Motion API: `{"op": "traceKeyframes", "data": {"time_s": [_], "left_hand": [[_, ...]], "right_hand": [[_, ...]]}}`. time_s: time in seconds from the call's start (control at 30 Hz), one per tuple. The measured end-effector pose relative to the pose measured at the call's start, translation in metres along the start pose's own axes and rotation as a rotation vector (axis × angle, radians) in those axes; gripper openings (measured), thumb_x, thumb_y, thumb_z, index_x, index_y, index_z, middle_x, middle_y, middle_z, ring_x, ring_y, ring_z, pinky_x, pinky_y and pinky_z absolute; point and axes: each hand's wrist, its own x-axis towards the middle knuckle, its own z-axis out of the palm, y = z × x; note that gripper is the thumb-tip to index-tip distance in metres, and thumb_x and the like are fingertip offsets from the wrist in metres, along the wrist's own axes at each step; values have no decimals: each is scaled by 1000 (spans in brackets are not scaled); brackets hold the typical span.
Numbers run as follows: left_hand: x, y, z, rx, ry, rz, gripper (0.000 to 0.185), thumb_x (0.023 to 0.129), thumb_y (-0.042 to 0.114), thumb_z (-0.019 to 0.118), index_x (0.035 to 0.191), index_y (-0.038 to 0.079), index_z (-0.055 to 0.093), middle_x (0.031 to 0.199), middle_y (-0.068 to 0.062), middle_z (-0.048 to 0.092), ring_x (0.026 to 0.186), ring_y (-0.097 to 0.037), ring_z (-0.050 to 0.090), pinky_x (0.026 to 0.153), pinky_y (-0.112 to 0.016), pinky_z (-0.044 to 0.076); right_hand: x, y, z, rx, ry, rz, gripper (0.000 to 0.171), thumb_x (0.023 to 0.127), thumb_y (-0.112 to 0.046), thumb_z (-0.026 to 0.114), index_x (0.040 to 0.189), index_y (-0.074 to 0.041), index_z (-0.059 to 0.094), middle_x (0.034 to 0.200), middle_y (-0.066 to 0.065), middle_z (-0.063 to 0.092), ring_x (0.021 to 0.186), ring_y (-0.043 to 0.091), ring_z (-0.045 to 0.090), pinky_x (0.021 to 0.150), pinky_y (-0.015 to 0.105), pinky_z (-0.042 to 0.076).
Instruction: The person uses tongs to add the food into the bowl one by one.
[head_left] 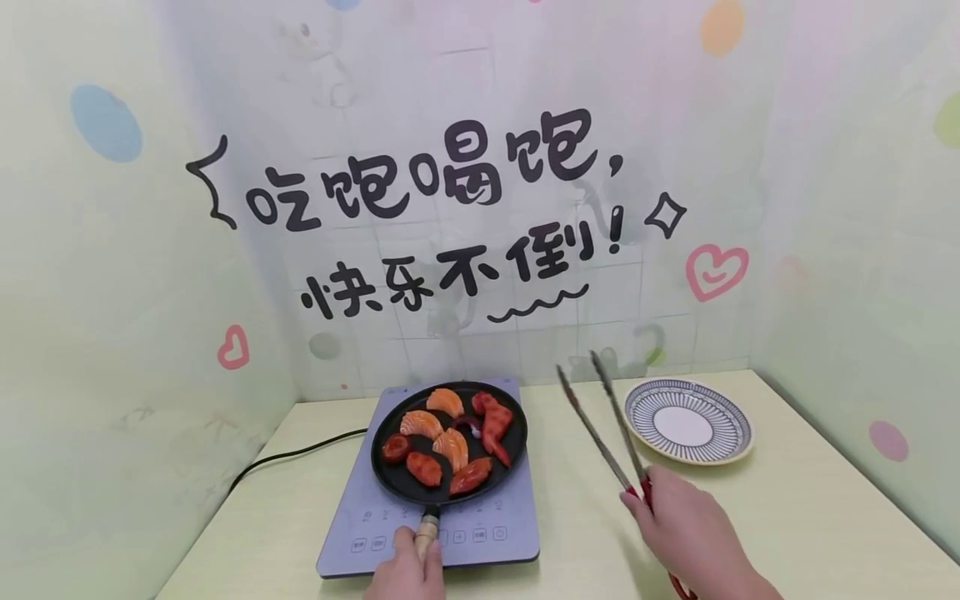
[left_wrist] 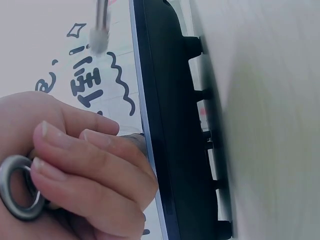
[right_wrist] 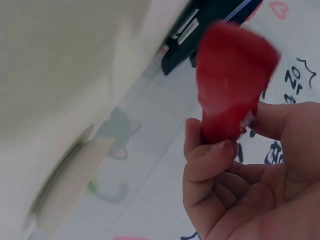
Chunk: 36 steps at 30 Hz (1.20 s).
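While gripping: left hand (head_left: 408, 571) pan handle (head_left: 427, 527), right hand (head_left: 693, 533) tongs (head_left: 600, 421).

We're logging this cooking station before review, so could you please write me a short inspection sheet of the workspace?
Surface: pale yellow-green table, set into a corner.
Job's things: black frying pan on a grey induction cooker, holding salmon slices, sausage pieces and a red wing-shaped piece; metal tongs with red grips, arms apart, tips raised between pan and plate; striped plate, nothing on it.
Clutter: nothing seen.
Grippers: left hand grips the pan handle; right hand grips the tongs.
Cables: black power cord runs left from the cooker across the table.
Surroundings: pastel walls with dots, hearts and black Chinese lettering.
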Motion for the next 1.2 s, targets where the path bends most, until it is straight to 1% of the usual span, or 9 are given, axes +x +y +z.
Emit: {"op": "traceKeyframes", "data": {"time_s": [0.07, 0.13, 0.23, 0.33, 0.47, 0.7, 0.87, 1.1, 1.2], "left_hand": [[0, 0, -1, -3, -1, -5, 33, 97, 32, 55, 105, 1, 45, 61, -8, 49, 50, -22, 48, 49, -35, 34], [-1, 1, -1, -3, -2, -5, 33, 97, 32, 55, 105, 2, 45, 61, -8, 49, 50, -22, 48, 49, -35, 33], [-1, 1, -1, -3, -3, -2, 33, 97, 33, 55, 104, 2, 45, 61, -8, 49, 50, -22, 48, 49, -35, 34], [-1, 1, -2, -1, -4, 1, 33, 97, 32, 55, 105, 1, 45, 61, -8, 49, 51, -22, 47, 49, -35, 34], [0, 0, 0, -1, -7, 0, 33, 97, 32, 56, 105, 1, 45, 61, -8, 49, 51, -22, 48, 50, -35, 34], [1, -1, 1, -2, -1, 3, 33, 97, 32, 56, 105, 1, 46, 61, -8, 50, 51, -22, 48, 49, -35, 34], [1, -1, 0, 0, -7, 8, 33, 97, 32, 55, 105, 1, 46, 61, -8, 50, 51, -22, 48, 49, -35, 34], [1, -2, 0, -8, -17, 12, 34, 98, 32, 54, 105, 0, 46, 61, -7, 49, 50, -21, 47, 49, -34, 33], [1, -1, -1, -6, -18, 13, 34, 98, 31, 54, 106, 0, 46, 61, -7, 49, 50, -21, 47, 49, -34, 34]], "right_hand": [[-6, 12, -2, 12, -51, 60, 30, 91, -34, 68, 77, -14, 51, 61, 0, 45, 52, 15, 44, 51, 31, 35], [-12, 23, -5, 12, -82, 100, 31, 92, -35, 66, 76, -13, 51, 56, -1, 47, 50, 15, 46, 52, 31, 37], [-19, 36, -10, 11, -112, 145, 32, 93, -35, 63, 74, -12, 50, 46, -3, 48, 47, 15, 47, 53, 31, 38], [-23, 47, -14, 5, -121, 172, 34, 94, -36, 61, 72, -12, 49, 42, -4, 48, 48, 15, 46, 54, 31, 37], [-24, 59, -15, -9, -119, 192, 37, 94, -35, 61, 69, -12, 48, 49, -2, 48, 51, 16, 44, 53, 31, 33], [-23, 75, -12, -7, -161, 212, 39, 93, -37, 61, 65, -12, 50, 48, -2, 50, 51, 17, 44, 53, 31, 33], [-23, 80, -12, -22, -177, 219, 39, 91, -36, 63, 63, -12, 50, 52, 0, 49, 52, 17, 44, 54, 31, 34], [-24, 83, -13, -56, -187, 202, 40, 88, -38, 66, 63, -12, 50, 55, 1, 47, 53, 17, 44, 54, 32, 34], [-25, 85, -14, -66, -206, 210, 40, 87, -38, 68, 62, -12, 50, 55, 1, 47, 53, 17, 44, 54, 32, 34]]}}
